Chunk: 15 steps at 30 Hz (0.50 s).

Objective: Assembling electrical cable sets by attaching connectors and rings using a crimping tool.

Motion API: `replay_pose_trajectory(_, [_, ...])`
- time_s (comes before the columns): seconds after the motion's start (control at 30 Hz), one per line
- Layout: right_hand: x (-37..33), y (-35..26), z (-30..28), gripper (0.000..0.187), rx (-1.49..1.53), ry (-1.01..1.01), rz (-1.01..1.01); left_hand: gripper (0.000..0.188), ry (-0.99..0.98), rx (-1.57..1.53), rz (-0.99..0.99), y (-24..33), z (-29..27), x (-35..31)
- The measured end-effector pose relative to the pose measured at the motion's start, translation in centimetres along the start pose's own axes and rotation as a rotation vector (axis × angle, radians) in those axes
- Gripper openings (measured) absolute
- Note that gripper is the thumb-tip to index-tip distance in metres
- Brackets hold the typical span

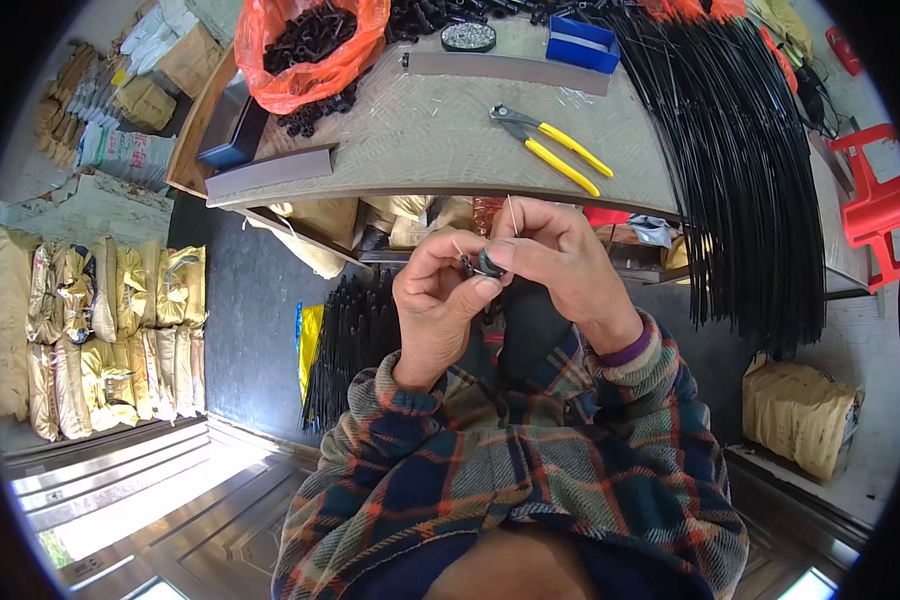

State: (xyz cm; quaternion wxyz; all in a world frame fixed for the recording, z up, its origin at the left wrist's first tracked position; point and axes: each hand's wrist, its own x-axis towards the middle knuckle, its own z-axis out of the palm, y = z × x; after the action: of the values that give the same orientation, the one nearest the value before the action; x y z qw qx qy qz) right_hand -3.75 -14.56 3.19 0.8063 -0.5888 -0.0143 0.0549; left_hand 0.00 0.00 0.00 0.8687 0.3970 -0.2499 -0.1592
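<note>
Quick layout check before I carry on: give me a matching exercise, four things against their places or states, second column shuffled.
1. Pliers
2. Plastic bag
3. Stool
4. Small dark piece

A. Red, near the picture's right edge
B. Held at the fingertips of the left hand and right hand
C. Yellow-handled, lying on the tabletop
D. Orange, holding many black parts

Pairs: 1-C, 2-D, 3-A, 4-B

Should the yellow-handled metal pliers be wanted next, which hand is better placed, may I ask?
Probably the right hand: the pliers lie closer to it, handle ends nearest; the left hand sits farther away.
</note>
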Motion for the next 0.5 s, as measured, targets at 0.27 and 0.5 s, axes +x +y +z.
replay_pose_trajectory(0.27, [-0.5, 3.3, -0.3, 0.017, 0.137, 0.051, -0.192, 0.024, -0.001, -0.074, -0.065, 0.7, -1.5, -0.2])
replay_pose_trajectory(0.5, [-0.8, 3.7, 1.0, 0.015, 0.097, 0.075, -0.253, 0.026, 0.035, 0.032, -0.052, 0.9, -1.2, -0.4])
